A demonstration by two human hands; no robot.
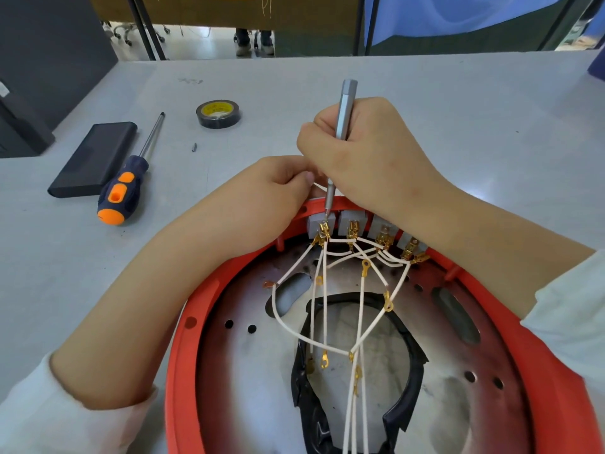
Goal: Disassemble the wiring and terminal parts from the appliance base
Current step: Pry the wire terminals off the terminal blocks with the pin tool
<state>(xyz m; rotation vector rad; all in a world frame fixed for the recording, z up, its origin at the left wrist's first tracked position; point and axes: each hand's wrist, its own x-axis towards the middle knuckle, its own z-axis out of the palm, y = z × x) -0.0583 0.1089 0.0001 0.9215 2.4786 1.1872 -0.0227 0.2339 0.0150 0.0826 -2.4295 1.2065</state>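
Base: a red-rimmed round base (183, 348) lies open side up at the near edge of a grey table (458, 126), its lower part cut off by the frame.
Room to move: bare tabletop runs right of and beyond the hands; tools take up the left.
Right hand: the right hand (366, 158) grips a slim grey driver (343, 116).
Driver axis: near upright, handle leaning away from the camera, tip down on the leftmost gold terminal (324, 229).
Left hand: the left hand (278, 188) pinches something white at the far rim, just beside the driver's shaft; what it pinches is unclear.
Terminals: four grey blocks (348, 221) line the far rim, left to right.
Wires: white wires (360, 309) fan from the blocks toward the camera over the metal plate (248, 371).
Left of table: an orange-and-blue screwdriver (126, 188) points away, beside a black case (95, 158); a tape roll (218, 113) sits beyond.
Room: table legs and a blue sheet (458, 14) stand behind.
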